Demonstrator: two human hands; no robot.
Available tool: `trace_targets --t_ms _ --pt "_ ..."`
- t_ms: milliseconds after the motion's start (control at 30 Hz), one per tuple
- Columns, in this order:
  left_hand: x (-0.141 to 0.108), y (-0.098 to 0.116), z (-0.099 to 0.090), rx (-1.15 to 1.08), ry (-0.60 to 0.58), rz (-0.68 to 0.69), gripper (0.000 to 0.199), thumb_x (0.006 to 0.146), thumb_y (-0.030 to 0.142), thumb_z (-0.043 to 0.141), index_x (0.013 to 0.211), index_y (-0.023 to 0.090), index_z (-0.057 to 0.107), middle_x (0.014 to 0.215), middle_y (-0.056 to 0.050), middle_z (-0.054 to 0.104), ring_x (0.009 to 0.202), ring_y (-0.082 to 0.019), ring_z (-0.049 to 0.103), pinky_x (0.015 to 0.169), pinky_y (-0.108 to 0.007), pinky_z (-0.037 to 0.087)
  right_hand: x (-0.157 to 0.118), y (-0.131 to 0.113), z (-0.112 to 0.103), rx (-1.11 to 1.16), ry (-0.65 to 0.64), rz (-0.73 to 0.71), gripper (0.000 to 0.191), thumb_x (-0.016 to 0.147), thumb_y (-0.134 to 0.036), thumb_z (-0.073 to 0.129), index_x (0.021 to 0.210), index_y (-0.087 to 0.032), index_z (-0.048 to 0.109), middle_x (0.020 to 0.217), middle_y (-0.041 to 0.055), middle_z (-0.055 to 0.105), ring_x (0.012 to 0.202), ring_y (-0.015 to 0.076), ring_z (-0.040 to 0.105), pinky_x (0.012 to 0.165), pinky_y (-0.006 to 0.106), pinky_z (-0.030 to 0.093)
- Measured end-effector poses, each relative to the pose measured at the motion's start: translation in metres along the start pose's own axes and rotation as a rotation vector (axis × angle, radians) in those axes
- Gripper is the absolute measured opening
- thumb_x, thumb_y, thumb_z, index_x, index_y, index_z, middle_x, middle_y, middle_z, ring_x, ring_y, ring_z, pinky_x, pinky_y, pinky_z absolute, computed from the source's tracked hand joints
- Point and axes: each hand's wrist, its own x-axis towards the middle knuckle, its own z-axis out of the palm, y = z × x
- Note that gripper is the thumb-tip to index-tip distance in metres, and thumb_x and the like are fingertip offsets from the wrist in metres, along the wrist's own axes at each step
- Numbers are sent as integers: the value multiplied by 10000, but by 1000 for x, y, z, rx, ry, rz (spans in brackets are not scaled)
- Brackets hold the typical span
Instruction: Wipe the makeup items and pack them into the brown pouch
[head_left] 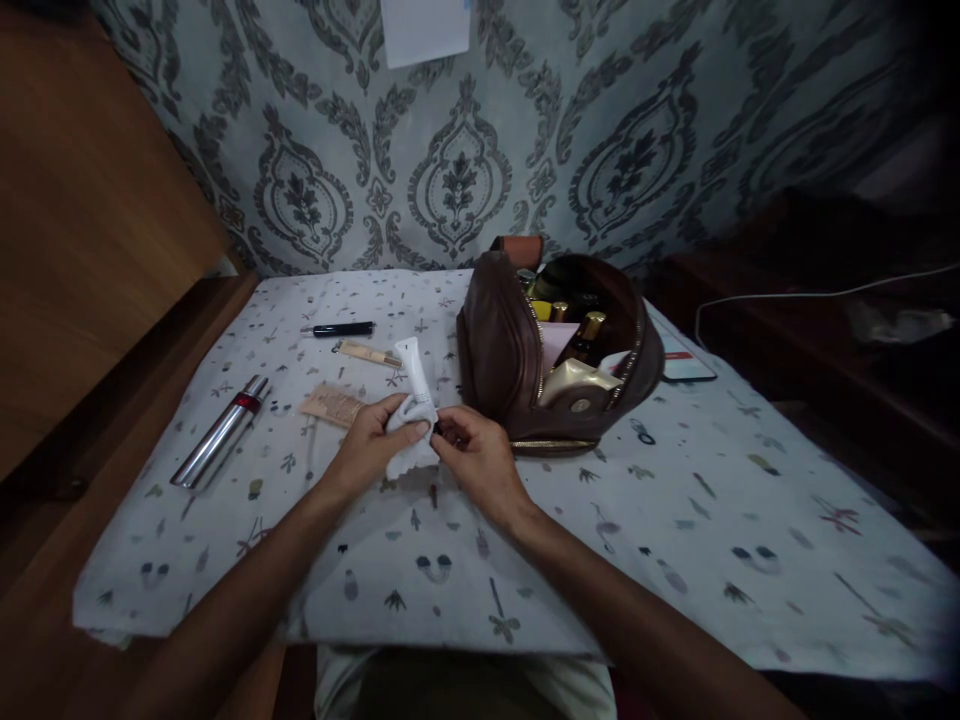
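My left hand is closed round a crumpled white wipe, its thumb pressed on top. From the far side of the wipe a white squeeze tube sticks out; whether it is held in the wipe or lies behind it I cannot tell. The fingers of my right hand are pinched together at the wipe's right edge, with a small dark bit showing between them that is too small to name. Just beyond my left hand lies a beige tube, partly hidden by the fingers.
A brown leather bag stands unzipped at the right, holding gold-capped bottles and a gold pouch. Leftward lie a silver cylinder, a black pen-like stick and a slim beige tube. A phone-like slab is behind the bag.
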Motion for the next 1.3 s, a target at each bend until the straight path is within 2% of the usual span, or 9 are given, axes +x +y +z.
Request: trace_targets --t_ms 200,367,700,933,1133,1300 --pt "0 -6 -1 -31 49 -17 311 752 405 783 908 153 688 771 1 638 644 -117 564 605 -206 462 -1 -2 -1 -102 -31 -79 145 750 -135 602 838 -191 701 741 4 615 620 131 532 604 246 429" --pt "3 -10 -6 -114 141 22 289 755 392 795 887 157 692 736 16 631 618 -97 555 575 -184 459 -4 -4 -2 -162 -110 -96 208 778 -103 588 932 -172 710 779 10 610 661 137 546 634 248 426" --pt "7 8 -9 -377 387 -25 436 589 361 898 898 128 698 699 3 674 568 -104 591 528 -188 484 -11 -1 2 -243 -178 -124 74 831 -190 618 886 -184 667 809 21 647 701 152 571 641 254 434" --pt "7 6 -11 -375 354 -36 418 611 373 885 900 137 696 710 7 682 573 -105 595 545 -193 482 -12 5 7 -46 -194 54 132 854 -267 583 953 -208 648 764 0 690 660 159 625 591 252 461" --pt "8 0 -9 -371 315 -43 420 603 376 893 889 139 694 700 14 672 554 -98 583 520 -190 479 -11 1 4 -36 -138 40 147 812 -310 645 919 -210 633 736 -14 641 626 139 571 567 234 427" --pt "6 -4 -7 -343 202 -93 373 634 367 888 866 137 708 716 -3 692 583 -101 604 556 -186 489 -10 -6 1 -117 -85 10 98 772 -243 648 833 -215 577 698 -40 591 599 122 528 563 223 393"
